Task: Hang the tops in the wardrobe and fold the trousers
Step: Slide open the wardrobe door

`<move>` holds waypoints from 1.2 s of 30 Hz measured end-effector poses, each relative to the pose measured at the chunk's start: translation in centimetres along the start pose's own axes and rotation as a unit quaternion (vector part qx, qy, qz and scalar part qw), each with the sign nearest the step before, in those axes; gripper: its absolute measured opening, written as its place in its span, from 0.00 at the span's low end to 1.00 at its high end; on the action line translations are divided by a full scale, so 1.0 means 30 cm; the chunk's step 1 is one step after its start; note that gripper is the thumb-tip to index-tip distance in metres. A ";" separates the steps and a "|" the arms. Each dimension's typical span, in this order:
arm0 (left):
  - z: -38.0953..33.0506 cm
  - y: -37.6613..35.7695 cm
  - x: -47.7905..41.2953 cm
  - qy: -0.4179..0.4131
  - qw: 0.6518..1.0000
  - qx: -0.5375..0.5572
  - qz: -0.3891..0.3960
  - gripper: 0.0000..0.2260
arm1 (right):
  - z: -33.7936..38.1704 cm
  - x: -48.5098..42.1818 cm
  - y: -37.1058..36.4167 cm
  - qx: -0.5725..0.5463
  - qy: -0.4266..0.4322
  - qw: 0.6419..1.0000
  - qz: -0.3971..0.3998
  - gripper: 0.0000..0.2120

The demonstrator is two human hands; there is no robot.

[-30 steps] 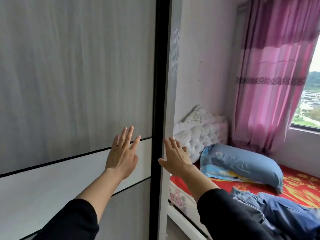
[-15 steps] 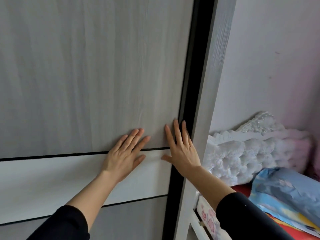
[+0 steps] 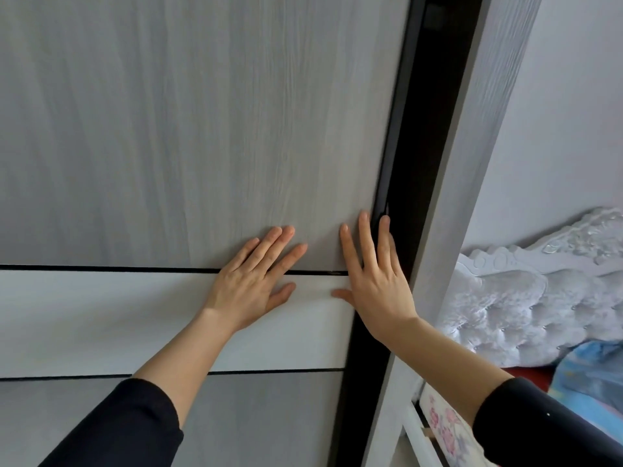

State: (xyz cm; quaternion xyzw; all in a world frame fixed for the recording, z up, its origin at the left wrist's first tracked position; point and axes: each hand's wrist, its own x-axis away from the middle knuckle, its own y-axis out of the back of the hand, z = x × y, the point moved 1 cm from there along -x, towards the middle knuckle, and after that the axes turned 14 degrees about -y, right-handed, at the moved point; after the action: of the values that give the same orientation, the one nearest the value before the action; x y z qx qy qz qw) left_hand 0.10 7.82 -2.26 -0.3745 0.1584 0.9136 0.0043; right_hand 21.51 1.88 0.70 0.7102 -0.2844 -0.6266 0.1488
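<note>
The grey wood-grain sliding wardrobe door fills the left and middle of the view, crossed by a white band between black lines. My left hand presses flat on the door with straight fingers, across the upper black line. My right hand lies flat beside it at the door's right edge, its outer fingers over the black edge strip. A dark gap shows between that edge and the wardrobe's grey side frame. No tops or trousers are in view.
To the right of the wardrobe stand a white tufted headboard and a plain wall. A blue pillow lies on a red bed cover at the lower right, above a flowered bed panel.
Both hands reached forward and came to rest flat on the door. The dark gap at the door's right edge has widened, and the view has turned left, away from the bed and curtain.
</note>
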 end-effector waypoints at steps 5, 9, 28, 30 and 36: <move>0.062 0.012 0.063 0.007 1.000 0.000 0.007 0.29 | 0.080 -0.013 0.006 -0.015 0.015 1.000 -0.004 0.55; 0.123 0.037 0.139 0.013 1.000 -0.006 0.025 0.30 | 0.168 -0.020 0.012 -0.019 0.050 0.999 -0.005 0.54; 0.517 0.218 0.640 0.137 0.961 0.009 0.238 0.58 | 0.803 -0.084 0.093 -0.072 0.159 0.985 -0.018 0.49; 0.570 0.224 0.706 0.142 0.958 0.017 0.248 0.59 | 0.891 -0.087 0.104 -0.075 0.155 0.985 -0.022 0.49; 0.755 0.263 0.891 0.159 0.945 0.066 0.279 0.61 | 1.170 -0.108 0.161 -0.078 0.138 0.987 -0.031 0.48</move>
State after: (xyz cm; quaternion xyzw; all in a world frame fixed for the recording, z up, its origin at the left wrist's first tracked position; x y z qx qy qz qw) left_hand -35.60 3.99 -3.17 -0.4548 0.3151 0.7942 -0.2510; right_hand -13.93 5.06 0.08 0.7844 -0.1892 -0.5473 0.2223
